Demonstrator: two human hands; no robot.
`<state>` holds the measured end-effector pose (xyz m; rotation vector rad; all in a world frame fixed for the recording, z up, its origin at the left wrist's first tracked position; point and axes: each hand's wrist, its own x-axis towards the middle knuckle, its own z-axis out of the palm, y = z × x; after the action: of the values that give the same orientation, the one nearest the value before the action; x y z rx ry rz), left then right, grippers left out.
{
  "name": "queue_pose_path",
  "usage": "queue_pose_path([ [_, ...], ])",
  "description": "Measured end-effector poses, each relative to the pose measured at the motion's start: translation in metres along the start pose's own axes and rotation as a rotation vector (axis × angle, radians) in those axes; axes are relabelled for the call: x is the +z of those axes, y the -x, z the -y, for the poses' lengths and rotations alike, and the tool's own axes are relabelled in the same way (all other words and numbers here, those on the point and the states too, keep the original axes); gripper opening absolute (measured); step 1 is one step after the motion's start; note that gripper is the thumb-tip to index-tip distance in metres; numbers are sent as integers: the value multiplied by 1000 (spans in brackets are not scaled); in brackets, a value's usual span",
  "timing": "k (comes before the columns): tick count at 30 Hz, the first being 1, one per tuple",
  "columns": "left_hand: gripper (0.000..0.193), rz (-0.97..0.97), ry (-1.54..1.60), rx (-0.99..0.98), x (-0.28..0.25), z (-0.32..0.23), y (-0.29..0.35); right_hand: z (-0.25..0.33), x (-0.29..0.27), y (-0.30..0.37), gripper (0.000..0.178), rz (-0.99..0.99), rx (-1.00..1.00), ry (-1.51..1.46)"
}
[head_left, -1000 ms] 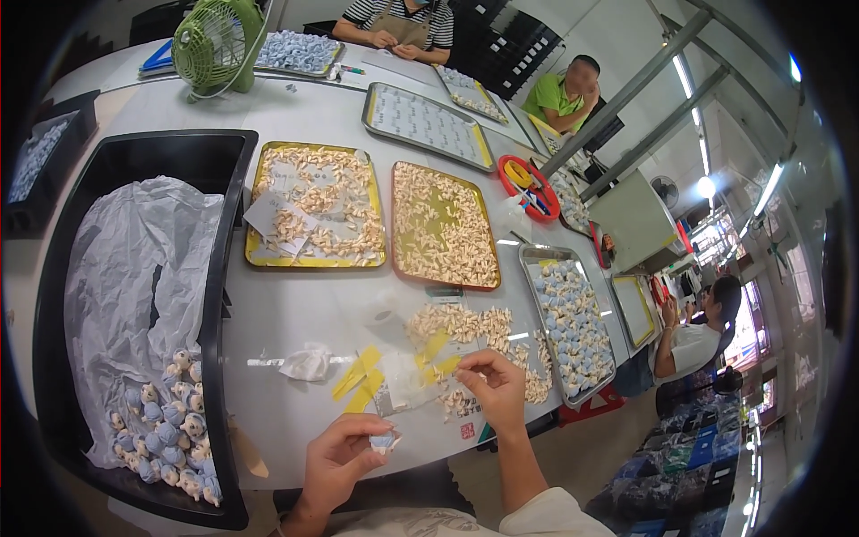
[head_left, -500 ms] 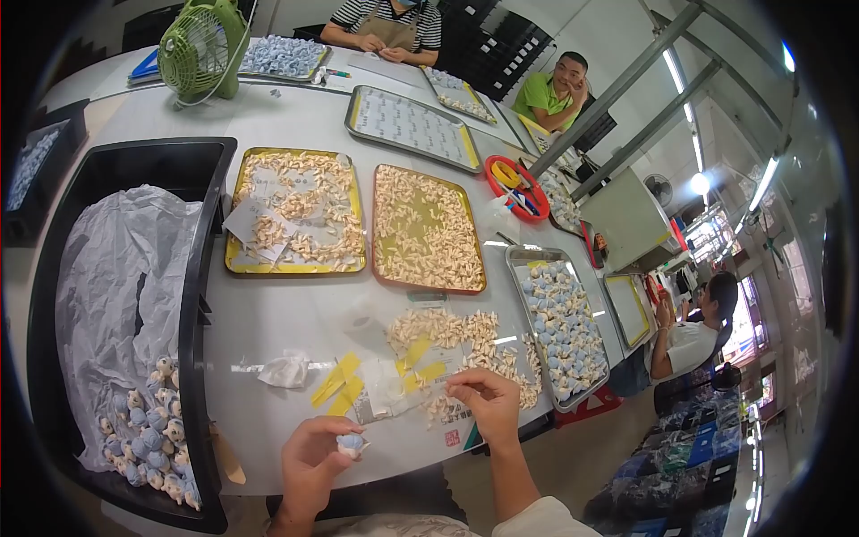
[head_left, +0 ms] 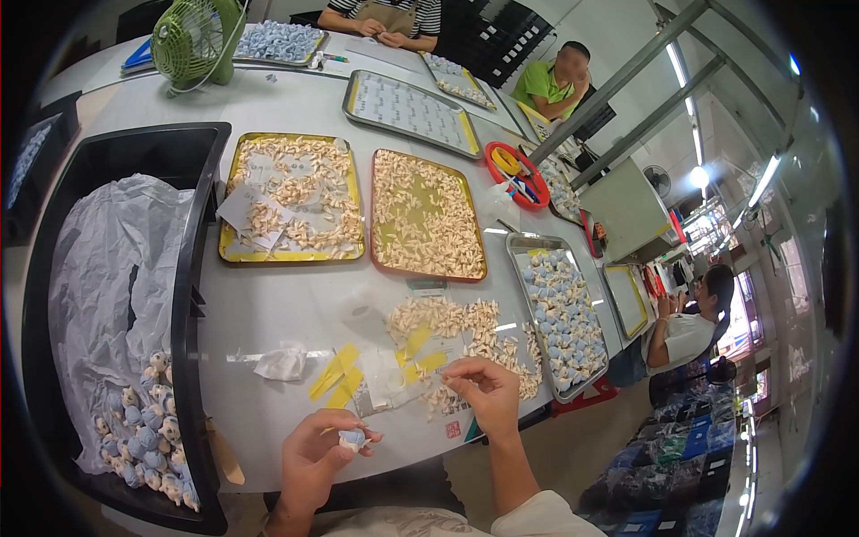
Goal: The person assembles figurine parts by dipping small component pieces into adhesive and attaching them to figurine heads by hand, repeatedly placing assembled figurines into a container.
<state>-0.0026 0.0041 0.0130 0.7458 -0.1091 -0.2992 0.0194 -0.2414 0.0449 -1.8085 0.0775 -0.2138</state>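
Between the thumb and fingers of my left hand (head_left: 310,455) is a small blue-and-white figurine (head_left: 352,439), held above the table's near edge. My right hand (head_left: 492,392) is over the table to the right of it, thumb and fingertips pinched together. Whatever is in that pinch is too small to make out. Loose small cream-coloured pieces (head_left: 431,315) lie scattered on the table beyond and beside my right hand. Yellow tape strips (head_left: 338,374) and a crumpled white tissue (head_left: 281,363) rest beyond my left hand.
At left stands a black bin (head_left: 185,358) with paper and several figurines. Two trays of cream pieces, a yellow one (head_left: 225,255) and an orange-rimmed one (head_left: 429,272), sit ahead. A metal tray (head_left: 574,395) of blue-and-cream figurines is at right. A green fan (head_left: 188,45) and co-workers are farther off.
Both hands stay nearly in place, with the figurine still in my left hand and slightly turned. The view has shifted a little, so the trays appear slightly higher.
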Motion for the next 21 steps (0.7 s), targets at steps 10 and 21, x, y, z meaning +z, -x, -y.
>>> queue_pose_path([
  [10, 35, 22, 28, 26, -7, 6, 2, 0, 3, 0, 12, 50, -23, 78],
  [21, 34, 24, 14, 84, -2, 4, -2, 0, -3, 7, 14, -6, 17, 49],
])
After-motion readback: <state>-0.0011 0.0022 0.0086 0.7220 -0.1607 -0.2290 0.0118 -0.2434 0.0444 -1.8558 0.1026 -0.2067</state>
